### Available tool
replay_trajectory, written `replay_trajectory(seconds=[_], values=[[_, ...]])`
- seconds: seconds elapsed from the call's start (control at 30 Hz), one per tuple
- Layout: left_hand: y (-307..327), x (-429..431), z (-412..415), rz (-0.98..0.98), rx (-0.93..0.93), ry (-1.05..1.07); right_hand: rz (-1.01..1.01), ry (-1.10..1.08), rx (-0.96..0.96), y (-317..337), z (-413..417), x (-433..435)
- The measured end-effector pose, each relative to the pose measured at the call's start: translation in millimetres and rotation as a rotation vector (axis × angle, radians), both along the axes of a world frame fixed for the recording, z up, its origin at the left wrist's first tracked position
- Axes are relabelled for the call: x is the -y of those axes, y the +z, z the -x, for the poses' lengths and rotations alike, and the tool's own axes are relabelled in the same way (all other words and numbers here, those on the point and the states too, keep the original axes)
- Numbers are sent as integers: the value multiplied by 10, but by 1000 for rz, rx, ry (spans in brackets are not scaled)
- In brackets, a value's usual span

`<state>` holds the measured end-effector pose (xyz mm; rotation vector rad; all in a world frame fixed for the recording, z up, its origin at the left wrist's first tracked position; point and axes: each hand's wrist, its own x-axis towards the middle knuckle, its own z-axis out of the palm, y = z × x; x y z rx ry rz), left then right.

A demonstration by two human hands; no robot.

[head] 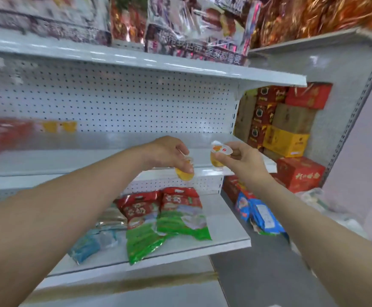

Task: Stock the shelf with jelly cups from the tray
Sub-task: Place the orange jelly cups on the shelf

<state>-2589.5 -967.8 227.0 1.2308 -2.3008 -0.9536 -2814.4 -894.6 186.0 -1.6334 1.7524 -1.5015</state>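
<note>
- The left hand (167,154) grips the first jelly cup (184,173) from above, with the fingers curled round it.
- The right hand (245,158) pinches the second jelly cup (220,155), lid up, at 3 o'clock of the first.
- Both cups hang over the front edge of the middle shelf (81,160).
- Green-red bags (180,218) lie on the lower shelf (225,220), at 6 o'clock of the hands.
</note>
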Motion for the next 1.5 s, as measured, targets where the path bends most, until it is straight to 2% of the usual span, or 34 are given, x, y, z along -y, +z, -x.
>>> replay_trajectory(seconds=[0.4,0.7,0.93,1.13,1.33,1.5], values=[[398,1240,-2107,192,362,196,-45,266,4,333,-2223,1561],[624,2232,-3289,238,547,323,-153,299,-23,309,-3376,2600],[526,2776,-3646,238,682,324,-262,275,-147,114,-3886,3242],[336,3084,-3678,233,773,295,-310,285,-164,-9,-4115,3456],[234,3310,-3666,246,786,278,-295,311,-161,-13,-4195,3634],[226,3388,-3678,257,788,277,-277,308,-245,-19,-4231,3721]])
